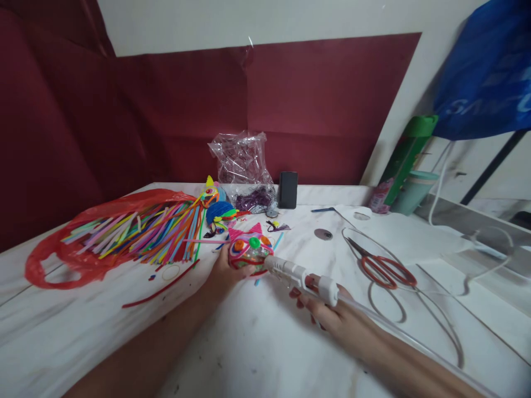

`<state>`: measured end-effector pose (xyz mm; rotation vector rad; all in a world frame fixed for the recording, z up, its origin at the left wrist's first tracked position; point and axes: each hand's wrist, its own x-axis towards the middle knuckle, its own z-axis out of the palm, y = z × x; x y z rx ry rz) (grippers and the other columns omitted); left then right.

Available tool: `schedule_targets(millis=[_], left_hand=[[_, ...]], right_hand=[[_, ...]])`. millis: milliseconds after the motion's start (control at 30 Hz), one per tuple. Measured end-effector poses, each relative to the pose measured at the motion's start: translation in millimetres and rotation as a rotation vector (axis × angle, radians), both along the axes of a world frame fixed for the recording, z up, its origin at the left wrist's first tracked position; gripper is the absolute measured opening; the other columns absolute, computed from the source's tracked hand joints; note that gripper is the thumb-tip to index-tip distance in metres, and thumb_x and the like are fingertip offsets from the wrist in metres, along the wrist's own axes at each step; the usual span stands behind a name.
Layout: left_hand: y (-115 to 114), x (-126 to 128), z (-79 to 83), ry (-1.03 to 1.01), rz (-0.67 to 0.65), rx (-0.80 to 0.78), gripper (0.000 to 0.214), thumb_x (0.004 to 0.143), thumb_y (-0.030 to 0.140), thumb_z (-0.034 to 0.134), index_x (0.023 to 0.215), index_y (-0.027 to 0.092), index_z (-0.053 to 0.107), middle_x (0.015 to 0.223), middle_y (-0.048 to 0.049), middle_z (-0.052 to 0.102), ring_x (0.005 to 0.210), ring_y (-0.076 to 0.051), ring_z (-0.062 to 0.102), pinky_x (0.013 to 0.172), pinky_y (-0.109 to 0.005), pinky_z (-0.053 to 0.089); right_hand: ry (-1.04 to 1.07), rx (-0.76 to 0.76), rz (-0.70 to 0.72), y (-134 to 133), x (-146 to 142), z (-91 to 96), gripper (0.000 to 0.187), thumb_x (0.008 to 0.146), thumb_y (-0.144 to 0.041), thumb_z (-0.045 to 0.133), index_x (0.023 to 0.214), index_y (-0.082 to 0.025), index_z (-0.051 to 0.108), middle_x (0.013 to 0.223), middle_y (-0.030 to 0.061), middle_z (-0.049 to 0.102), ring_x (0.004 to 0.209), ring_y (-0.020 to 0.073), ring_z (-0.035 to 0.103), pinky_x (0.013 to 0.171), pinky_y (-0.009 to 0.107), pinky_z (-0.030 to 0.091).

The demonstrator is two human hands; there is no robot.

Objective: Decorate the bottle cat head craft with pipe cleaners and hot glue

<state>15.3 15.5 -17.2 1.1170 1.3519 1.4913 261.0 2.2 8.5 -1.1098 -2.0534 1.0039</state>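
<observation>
My left hand (pixel 228 271) is closed around the lower left side of a small craft animal head (pixel 251 251), with pink pointed ears, orange round eyes and a green button-like nose. A pink pipe cleaner (pixel 205 241) sticks out to its left. My right hand (pixel 317 304) grips a white hot glue gun (pixel 292 271), with a clear glue stick (pixel 394 331) running out of its back. The gun's nozzle is at the right side of the craft head; whether it touches is hard to tell.
A red plastic bag (pixel 45 265) with many coloured pipe cleaners (pixel 145 232) lies left. Behind are another craft head (pixel 211 193), a blue yarn-like piece (pixel 219 211), a clear bag (pixel 240 157) and a black phone-like object (pixel 288 189). Red-handled scissors (pixel 384 271) and a looping cable (pixel 452 331) lie right.
</observation>
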Motion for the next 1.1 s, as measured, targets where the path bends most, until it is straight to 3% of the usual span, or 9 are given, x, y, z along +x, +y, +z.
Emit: schedule_targets(millis=[600, 1100], left_hand=[[0.9, -0.3, -2.2, -0.049, -0.037, 0.026, 0.063, 0.053, 0.023, 0.084, 0.109, 0.021, 0.055, 0.106, -0.0074, 0.071, 0.105, -0.033, 0.064, 0.091, -0.044, 0.051], [-0.9, 6.6, -1.9, -0.009, 0.050, 0.024, 0.064, 0.049, 0.022, 0.083, 0.106, 0.022, 0.053, 0.104, -0.0070, 0.069, 0.102, -0.032, 0.064, 0.091, -0.045, 0.049]], right_hand=[[-0.010, -0.051, -0.008, -2.9, -2.1, 5.2, 0.034, 0.085, -0.044, 0.044, 0.090, -0.017, 0.063, 0.080, 0.0052, 0.065, 0.067, 0.0186, 0.056, 0.060, 0.030, 0.046], [-0.020, -0.008, -0.037, -6.4, -6.4, 8.4, 0.035, 0.084, -0.045, 0.044, 0.086, -0.018, 0.064, 0.075, 0.0039, 0.065, 0.064, 0.0180, 0.056, 0.060, 0.030, 0.047]])
